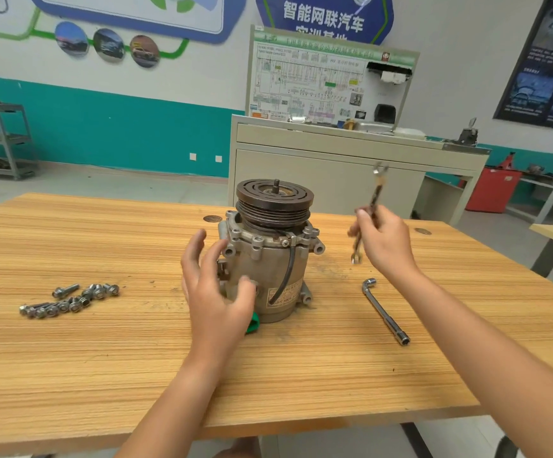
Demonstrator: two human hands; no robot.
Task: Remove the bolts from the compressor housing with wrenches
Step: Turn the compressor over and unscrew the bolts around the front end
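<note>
Head view: the compressor (268, 259) stands upright mid-desk (103, 375), pulley up, with the left hand (215, 285) spread wide right by its near-left side. The right hand (384, 242) grips a wrench (376, 193) in the air beside it. Loose bolts (67, 299) lie toward the left edge.

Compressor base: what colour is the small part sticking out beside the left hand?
Green. The part shows best in the head view.

The left hand (217, 292) covers the lower left flank of the grey cast-metal compressor housing (268, 259) and most of a small green plastic piece (253, 325) at its foot. The slim steel wrench (376, 190) is motion-blurred, its shank hidden inside the right hand (384, 242). The housing's printed label (283, 294) is too small to read
</note>
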